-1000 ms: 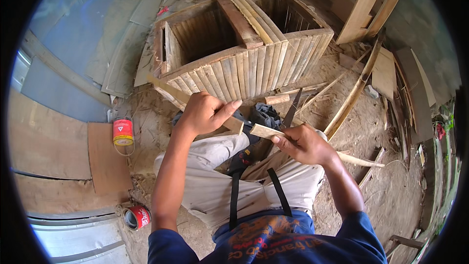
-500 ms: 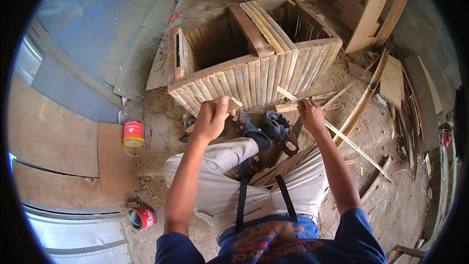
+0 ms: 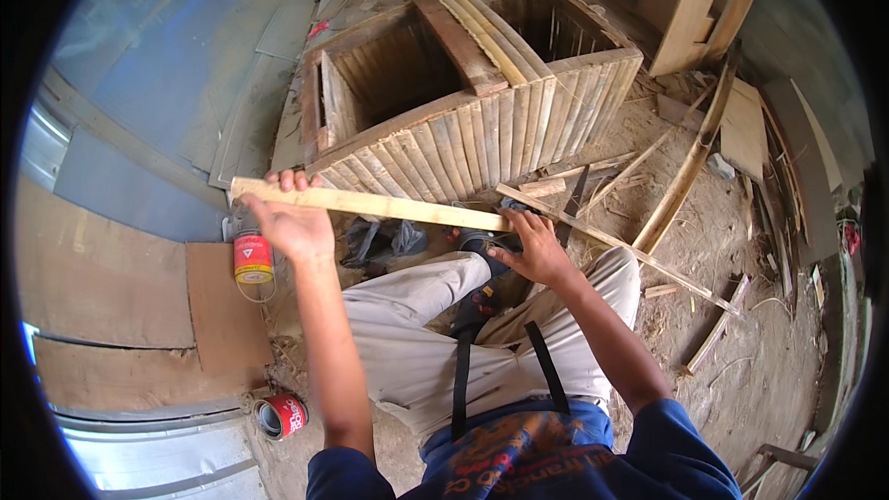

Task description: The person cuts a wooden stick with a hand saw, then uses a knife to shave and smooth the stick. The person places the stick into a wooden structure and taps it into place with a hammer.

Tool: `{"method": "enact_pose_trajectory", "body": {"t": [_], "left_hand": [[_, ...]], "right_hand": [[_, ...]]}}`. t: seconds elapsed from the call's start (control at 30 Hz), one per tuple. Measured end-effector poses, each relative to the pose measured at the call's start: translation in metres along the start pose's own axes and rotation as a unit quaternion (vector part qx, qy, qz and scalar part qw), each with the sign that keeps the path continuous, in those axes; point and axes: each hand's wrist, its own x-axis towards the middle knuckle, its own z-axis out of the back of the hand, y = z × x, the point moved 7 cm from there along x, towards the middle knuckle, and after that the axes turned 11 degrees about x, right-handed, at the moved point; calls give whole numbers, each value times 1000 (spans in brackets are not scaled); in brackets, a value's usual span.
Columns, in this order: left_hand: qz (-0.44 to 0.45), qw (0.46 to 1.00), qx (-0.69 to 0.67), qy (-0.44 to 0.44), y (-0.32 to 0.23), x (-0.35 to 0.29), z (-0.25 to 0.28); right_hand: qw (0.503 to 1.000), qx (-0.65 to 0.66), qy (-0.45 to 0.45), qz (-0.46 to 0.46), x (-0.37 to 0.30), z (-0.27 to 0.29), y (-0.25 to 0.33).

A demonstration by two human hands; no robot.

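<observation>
A flat, pale bamboo slat (image 3: 398,206) runs crosswise in front of me, sloping slightly down to the right. My left hand (image 3: 298,222) grips its left end, thumb below and fingers over the top edge. At the other end my right hand (image 3: 539,250) closes on the slat with thumb and fingers. Just beyond stands a box-like frame (image 3: 472,143) faced with upright slats, its two openings facing up. A thin, narrow strip (image 3: 653,264) lies to the right of my right hand. Part of a handsaw blade (image 3: 576,193) shows beside it.
A red and yellow can (image 3: 253,257) stands at left, and an open red can (image 3: 281,416) lies nearer me. Dark plastic (image 3: 394,239) is by my foot. A long curved pole (image 3: 690,181) and loose boards (image 3: 744,134) lie at right. Metal sheets and panels (image 3: 111,268) line the left.
The slat in my left hand has swung from end-on to crosswise as that hand moved left. My right hand has let go of the thin strip and taken the slat's right end.
</observation>
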Motion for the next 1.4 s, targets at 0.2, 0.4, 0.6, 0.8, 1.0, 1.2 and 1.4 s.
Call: {"method": "enact_pose_trajectory", "body": {"t": [0.2,0.4,0.6,0.8,1.0,1.2,1.4], "left_hand": [[45,992,-75,-86,15,-7,57],[60,984,-84,-146,27,-12,81],[73,983,-31,-163,38,-17,81],[103,986,-46,-121,47,-25,80],[50,991,5,-125,28,-30,81],[94,992,-11,-81,61,-52,68],[122,986,19,-109,88,-68,81]], "right_hand": [[986,158,-2,-58,-17,13,-22],[971,207,-28,-115,-34,19,-44],[944,268,-15,-191,-53,-10,-71],[916,315,-71,-239,-82,-37,-103],[893,309,-83,-315,-104,-50,-140],[753,579,-92,-300,-99,-91,-137],[814,440,-175,-336,-112,-62,-159]]}}
